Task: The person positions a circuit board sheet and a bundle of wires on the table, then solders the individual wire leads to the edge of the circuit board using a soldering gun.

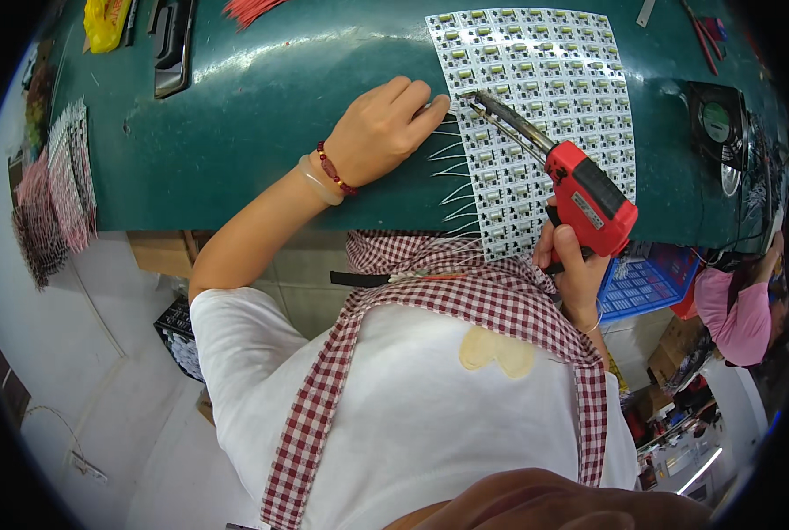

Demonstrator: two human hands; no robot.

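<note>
A large white sheet of circuit boards [549,115], set with rows of small parts, lies on the green table and reaches its front edge. My left hand [387,128] is closed in a pinch at the sheet's left edge, on what looks like a thin white wire; the fingertips partly hide it. Below that hand, several thin white wires [452,168] stick out leftward from the same edge. My right hand [574,269] grips a red and black soldering gun [593,199] from below. Its metal tip [472,99] points up and left to the board beside my left fingertips.
A black fan [717,124] stands at the right, near red-handled pliers [705,44]. Below the table's right side sits a blue basket [646,283]. Bundled wired strips [72,177] hang over the left edge. A black holder [174,49] and yellow bag [105,25] lie far left. Another person's pink sleeve [728,318] shows at right.
</note>
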